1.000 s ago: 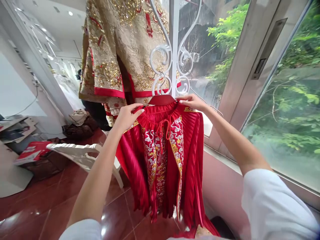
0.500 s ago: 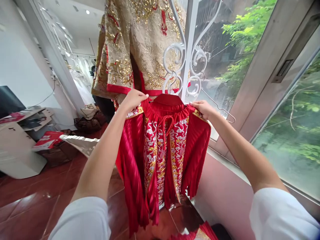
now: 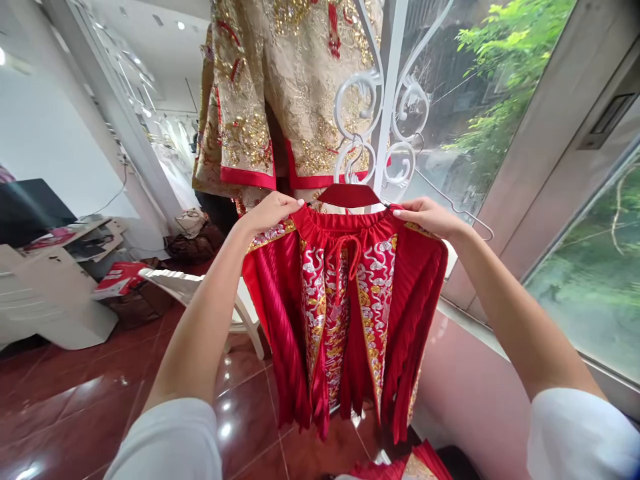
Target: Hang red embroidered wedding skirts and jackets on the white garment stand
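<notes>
Red pleated skirt (image 3: 335, 327) w/ silver-gold embroid., L hand (image 3: 273, 212) & R hand (image 3: 425, 215) both pinched tight on waistband (image 3: 325, 224).

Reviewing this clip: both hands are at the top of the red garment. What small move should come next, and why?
Probably ease the left hand and right hand slightly apart to even out the top edge. Both pinch the red garment near the ends of the red hanger, and the fabric between them is gathered and dips below the hanger.
</notes>
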Demonstrator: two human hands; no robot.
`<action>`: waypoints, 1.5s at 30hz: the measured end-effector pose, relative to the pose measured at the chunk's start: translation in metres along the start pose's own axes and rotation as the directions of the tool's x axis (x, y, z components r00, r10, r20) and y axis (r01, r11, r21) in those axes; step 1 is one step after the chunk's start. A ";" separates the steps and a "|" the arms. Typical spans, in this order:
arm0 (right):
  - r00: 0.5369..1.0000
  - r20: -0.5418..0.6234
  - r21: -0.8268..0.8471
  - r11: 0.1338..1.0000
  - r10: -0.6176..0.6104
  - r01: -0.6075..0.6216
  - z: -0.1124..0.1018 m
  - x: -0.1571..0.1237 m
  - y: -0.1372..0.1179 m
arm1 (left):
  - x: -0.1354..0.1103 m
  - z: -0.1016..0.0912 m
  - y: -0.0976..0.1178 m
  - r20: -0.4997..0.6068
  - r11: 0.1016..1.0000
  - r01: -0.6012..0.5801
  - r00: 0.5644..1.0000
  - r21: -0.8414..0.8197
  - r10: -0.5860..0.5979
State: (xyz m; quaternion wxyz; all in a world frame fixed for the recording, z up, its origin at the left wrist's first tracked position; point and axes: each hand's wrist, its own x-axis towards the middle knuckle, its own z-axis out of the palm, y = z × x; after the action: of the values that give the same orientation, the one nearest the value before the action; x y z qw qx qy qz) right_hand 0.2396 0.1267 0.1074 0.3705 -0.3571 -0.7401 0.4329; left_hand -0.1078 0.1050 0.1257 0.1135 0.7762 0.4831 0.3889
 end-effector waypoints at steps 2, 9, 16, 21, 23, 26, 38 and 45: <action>0.995 0.076 -0.013 0.998 0.059 -0.059 -0.003 -0.003 -0.005 | 0.003 -0.001 -0.002 0.029 0.999 -0.026 0.999 0.020 0.025; 1.000 0.021 -0.261 0.965 0.002 0.004 -0.024 -0.039 0.019 | -0.043 0.012 -0.036 -0.320 0.980 -0.030 0.943 0.196 0.093; 0.701 -0.475 -0.657 0.744 -0.532 0.119 0.008 -0.049 0.065 | -0.064 0.041 -0.051 -0.458 0.894 0.020 0.863 0.448 0.211; 0.774 -0.348 -0.665 0.721 -0.529 0.194 -0.001 -0.060 0.062 | -0.079 0.041 -0.058 -0.303 0.842 -0.057 0.918 0.537 0.255; 0.805 -0.295 -0.656 0.722 -0.515 0.221 -0.008 -0.062 0.065 | -0.088 0.041 -0.061 -0.332 0.870 -0.028 0.918 0.492 0.218; 0.719 -0.350 -0.728 0.657 -0.600 0.194 -0.005 -0.059 0.072 | -0.095 0.050 -0.056 -0.452 0.913 0.039 0.877 0.405 0.163; 0.616 -0.310 -0.915 0.403 -0.724 0.012 0.035 -0.058 0.088 | -0.090 0.116 -0.021 -0.573 0.828 0.247 0.812 0.504 0.107; 0.544 -0.356 -0.908 0.420 -0.760 -0.007 0.073 -0.071 0.089 | -0.119 0.121 -0.003 -0.730 0.829 0.177 0.592 0.531 0.341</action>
State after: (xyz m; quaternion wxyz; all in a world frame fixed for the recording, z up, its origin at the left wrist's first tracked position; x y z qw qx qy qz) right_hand 0.2286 0.0720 -0.0162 0.5136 -0.4265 -0.6939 -0.2698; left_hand -0.0506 0.0312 -0.0159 -0.3638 0.5371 0.5333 0.5430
